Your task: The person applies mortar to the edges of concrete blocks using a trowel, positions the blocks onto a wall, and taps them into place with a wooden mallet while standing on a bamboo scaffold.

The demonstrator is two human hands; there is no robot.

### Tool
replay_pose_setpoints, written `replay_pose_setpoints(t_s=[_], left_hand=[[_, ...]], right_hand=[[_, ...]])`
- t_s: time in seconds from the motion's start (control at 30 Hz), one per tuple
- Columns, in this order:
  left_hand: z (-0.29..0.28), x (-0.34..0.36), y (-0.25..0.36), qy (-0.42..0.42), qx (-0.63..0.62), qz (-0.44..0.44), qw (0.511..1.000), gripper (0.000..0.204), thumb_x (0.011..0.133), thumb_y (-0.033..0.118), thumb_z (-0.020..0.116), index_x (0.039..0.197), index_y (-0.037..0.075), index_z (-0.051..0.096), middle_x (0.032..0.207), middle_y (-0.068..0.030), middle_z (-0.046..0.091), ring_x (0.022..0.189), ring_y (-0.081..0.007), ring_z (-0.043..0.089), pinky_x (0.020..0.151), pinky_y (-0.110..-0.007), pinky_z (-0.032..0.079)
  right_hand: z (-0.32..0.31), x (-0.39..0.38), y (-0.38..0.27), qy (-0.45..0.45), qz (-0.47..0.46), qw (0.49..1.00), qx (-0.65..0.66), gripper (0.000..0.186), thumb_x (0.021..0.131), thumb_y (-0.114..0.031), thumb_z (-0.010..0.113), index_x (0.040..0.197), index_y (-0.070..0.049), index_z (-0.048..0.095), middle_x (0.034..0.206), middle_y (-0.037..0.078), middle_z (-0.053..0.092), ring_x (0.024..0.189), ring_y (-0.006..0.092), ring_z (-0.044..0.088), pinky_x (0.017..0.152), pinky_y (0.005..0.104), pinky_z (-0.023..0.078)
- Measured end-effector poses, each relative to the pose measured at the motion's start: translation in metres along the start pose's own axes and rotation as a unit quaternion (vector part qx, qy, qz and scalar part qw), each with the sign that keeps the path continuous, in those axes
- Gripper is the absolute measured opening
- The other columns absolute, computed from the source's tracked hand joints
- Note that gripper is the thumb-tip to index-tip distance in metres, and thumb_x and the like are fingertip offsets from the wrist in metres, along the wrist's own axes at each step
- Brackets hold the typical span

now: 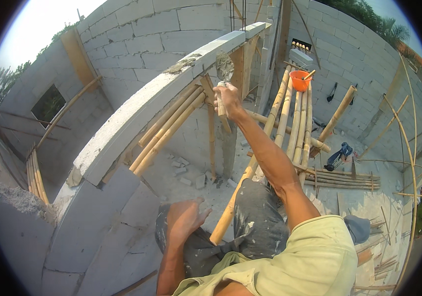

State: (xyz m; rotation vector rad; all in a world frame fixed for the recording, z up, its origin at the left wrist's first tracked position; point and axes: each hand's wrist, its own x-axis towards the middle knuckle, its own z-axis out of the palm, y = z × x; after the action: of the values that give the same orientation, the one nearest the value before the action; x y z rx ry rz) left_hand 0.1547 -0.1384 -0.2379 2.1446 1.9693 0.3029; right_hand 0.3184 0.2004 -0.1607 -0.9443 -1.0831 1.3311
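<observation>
My right hand [229, 100] is closed round the pale handle of a trowel [225, 67], whose blade is smeared with grey mortar. The trowel is held up beside the top of a curved block wall [132, 104]. A lump of mortar [181, 65] lies on that wall top, left of the blade. Over my left knee, my left hand [185, 217] is empty with its fingers apart. Bamboo poles [169, 129] run beneath the wall's upper course, just below my right hand.
An orange bucket [300, 80] with a stick-like handle in it stands on a bamboo platform [297, 123] ahead on the right. Block rubble [186, 175] lies on the floor far below. Bamboo poles [341, 180] are stacked at the right. Rough mortar [23, 200] tops the near-left wall.
</observation>
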Motion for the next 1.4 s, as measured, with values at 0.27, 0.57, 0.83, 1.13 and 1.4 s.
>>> replay_pose_setpoints(t_s=[0.27,0.57,0.83,1.13,1.4], left_hand=[[-0.003,-0.002,0.000,0.005,0.016,-0.014,1.000,0.043,0.085,0.045,0.078,0.117,0.016,0.078,0.084,-0.0053,0.077,0.080,-0.0282,0.075,0.073,-0.040,0.057],[-0.006,0.005,0.004,-0.030,0.032,-0.029,0.999,0.043,0.085,0.044,0.078,0.119,0.017,0.077,0.086,-0.0061,0.077,0.083,-0.0302,0.074,0.076,-0.043,0.057],[-0.002,0.001,0.001,-0.014,0.027,-0.034,0.999,0.044,0.085,0.045,0.077,0.119,0.017,0.077,0.087,-0.0069,0.077,0.084,-0.0300,0.074,0.077,-0.043,0.058],[-0.006,0.001,0.005,-0.018,0.021,-0.038,0.999,0.044,0.084,0.045,0.078,0.117,0.016,0.078,0.083,-0.0076,0.076,0.081,-0.0294,0.074,0.076,-0.041,0.058],[-0.010,-0.006,0.001,0.003,-0.022,-0.021,1.000,0.036,0.084,0.040,0.078,0.111,0.017,0.079,0.083,-0.0077,0.075,0.078,-0.0300,0.074,0.072,-0.041,0.057]], right_hand=[[0.047,-0.041,0.054,-0.018,0.021,0.991,0.131,0.018,0.097,-0.019,0.054,0.110,-0.008,0.059,0.076,0.004,0.055,0.056,0.0173,0.056,0.048,0.0359,0.050],[0.055,-0.064,0.059,-0.108,0.002,0.963,0.246,0.014,0.095,-0.013,0.055,0.108,-0.009,0.050,0.075,0.005,0.054,0.054,0.0176,0.054,0.046,0.0347,0.046],[0.080,-0.116,0.093,-0.159,-0.023,0.978,0.131,0.023,0.093,-0.010,0.061,0.112,-0.006,0.048,0.077,0.006,0.055,0.057,0.0153,0.057,0.049,0.0338,0.049],[0.054,-0.130,0.074,-0.202,0.029,0.965,0.163,0.022,0.095,-0.014,0.055,0.112,-0.003,0.049,0.075,0.007,0.055,0.056,0.0166,0.055,0.050,0.0332,0.047],[-0.010,-0.140,0.015,-0.219,-0.119,0.966,0.069,0.020,0.090,-0.013,0.063,0.106,-0.003,0.058,0.077,0.004,0.057,0.059,0.0128,0.056,0.051,0.0287,0.045]])
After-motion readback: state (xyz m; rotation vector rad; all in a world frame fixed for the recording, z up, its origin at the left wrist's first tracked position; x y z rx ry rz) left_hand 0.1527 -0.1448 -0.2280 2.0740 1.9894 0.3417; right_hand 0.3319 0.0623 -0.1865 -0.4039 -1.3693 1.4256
